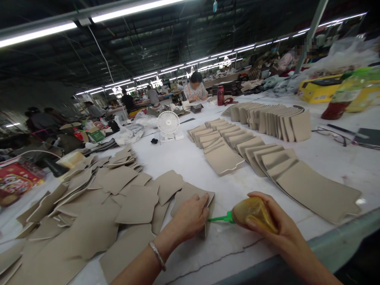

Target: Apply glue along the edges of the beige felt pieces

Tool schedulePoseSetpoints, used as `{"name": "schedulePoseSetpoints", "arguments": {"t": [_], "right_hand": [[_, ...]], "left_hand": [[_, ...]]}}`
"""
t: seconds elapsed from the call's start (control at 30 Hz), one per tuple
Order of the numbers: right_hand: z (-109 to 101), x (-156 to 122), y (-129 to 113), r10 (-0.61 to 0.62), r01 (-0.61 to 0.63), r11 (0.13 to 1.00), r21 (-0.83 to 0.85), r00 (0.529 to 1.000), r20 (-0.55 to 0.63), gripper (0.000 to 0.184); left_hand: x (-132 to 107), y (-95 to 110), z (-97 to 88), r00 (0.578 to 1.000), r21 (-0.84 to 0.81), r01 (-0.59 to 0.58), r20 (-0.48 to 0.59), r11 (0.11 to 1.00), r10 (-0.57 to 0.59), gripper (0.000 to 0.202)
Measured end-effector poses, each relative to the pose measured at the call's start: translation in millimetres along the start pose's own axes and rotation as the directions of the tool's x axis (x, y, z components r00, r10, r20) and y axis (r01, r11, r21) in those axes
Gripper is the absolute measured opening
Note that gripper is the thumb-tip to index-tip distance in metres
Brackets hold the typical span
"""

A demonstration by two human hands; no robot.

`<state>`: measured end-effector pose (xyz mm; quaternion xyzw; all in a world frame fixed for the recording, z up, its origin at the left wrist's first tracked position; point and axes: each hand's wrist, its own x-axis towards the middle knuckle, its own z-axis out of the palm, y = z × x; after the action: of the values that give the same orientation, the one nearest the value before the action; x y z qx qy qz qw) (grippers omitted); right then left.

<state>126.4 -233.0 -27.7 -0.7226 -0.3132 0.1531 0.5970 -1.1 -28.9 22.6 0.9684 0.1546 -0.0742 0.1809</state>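
Note:
In my right hand (267, 221) is a squeeze bottle (249, 211) of yellowish liquid, tipped on its side. Its green nozzle (221, 217) points left, with the tip at the edge of a beige cut panel (190, 194). My left hand (191, 215), a bracelet on its wrist, grips that panel near its right edge; part of the panel is hidden under the hand. To the left lies a loose heap of similar beige panels (136, 204). Beyond my right hand, overlapping rows of panels (314, 182) fan across the white table (166, 158).
A small white fan (168, 122) stands mid-table. Toward the right are standing panels (267, 118), eyeglasses (335, 136), a drink bottle (341, 99) and a yellow box (317, 89). A red can (220, 95) stands farther back, near a seated person (195, 89). The table edge (326, 241) runs along the lower right.

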Motion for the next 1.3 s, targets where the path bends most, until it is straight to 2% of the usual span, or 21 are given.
{"name": "schedulePoseSetpoints", "arguments": {"t": [0.07, 0.17, 0.3, 0.47, 0.63, 0.77, 0.93, 1.1, 1.23, 1.3], "right_hand": [[1.6, -3.4, 0.2, -0.013, 0.013, 1.000, -0.004, 1.000, -0.014, 0.054], [3.0, -7.5, 0.6, -0.001, 0.000, 1.000, 0.028, 0.998, 0.060, 0.053], [1.9, -10.5, 2.4, -0.033, 0.031, 0.999, -0.037, 0.998, -0.050, 0.052], [0.6, -11.4, 2.7, 0.016, -0.018, 1.000, 0.021, 0.997, 0.076, 0.053], [1.8, -7.8, 2.2, -0.057, 0.056, 0.997, -0.049, 0.998, -0.027, 0.051], [4.4, -10.7, 4.9, 0.004, -0.004, 1.000, -0.009, 0.995, 0.096, 0.053], [2.5, -13.2, 6.4, -0.028, 0.024, 0.998, -0.060, 0.998, -0.059, 0.054], [1.3, -13.8, 3.3, 0.037, -0.038, 0.999, 0.003, 0.996, 0.082, 0.053], [0.9, -12.3, 0.9, 0.003, -0.003, 1.000, -0.020, 1.000, -0.017, 0.053], [1.3, -12.2, 1.7, 0.000, 0.000, 1.000, 0.010, 1.000, -0.003, 0.052]], "left_hand": [[-0.3, -1.5, 2.2, 1.000, -0.007, -0.005, -0.005, 1.000, 0.005, 0.048], [-1.0, -2.9, 4.0, 1.000, -0.023, 0.005, -0.008, 1.000, -0.006, 0.049], [-2.9, -2.3, 4.1, 1.000, -0.033, 0.004, -0.016, 0.999, -0.004, 0.048], [-3.5, 0.5, 2.9, 1.000, -0.026, 0.003, -0.008, 1.000, -0.003, 0.045], [-3.4, -0.4, 3.2, 1.000, -0.011, 0.005, -0.004, 1.000, -0.006, 0.046], [-4.8, -2.2, 5.9, 1.000, -0.022, 0.002, -0.021, 1.000, -0.003, 0.045], [-4.7, -1.4, 5.9, 1.000, -0.015, 0.002, -0.015, 1.000, -0.002, 0.045], [-5.0, -1.0, 4.6, 1.000, -0.021, -0.006, -0.012, 1.000, 0.006, 0.048], [-4.6, -1.6, 4.9, 1.000, -0.013, -0.006, -0.008, 1.000, 0.006, 0.050], [-4.3, -1.7, 5.4, 1.000, -0.010, -0.003, -0.011, 1.000, 0.003, 0.050]]}}
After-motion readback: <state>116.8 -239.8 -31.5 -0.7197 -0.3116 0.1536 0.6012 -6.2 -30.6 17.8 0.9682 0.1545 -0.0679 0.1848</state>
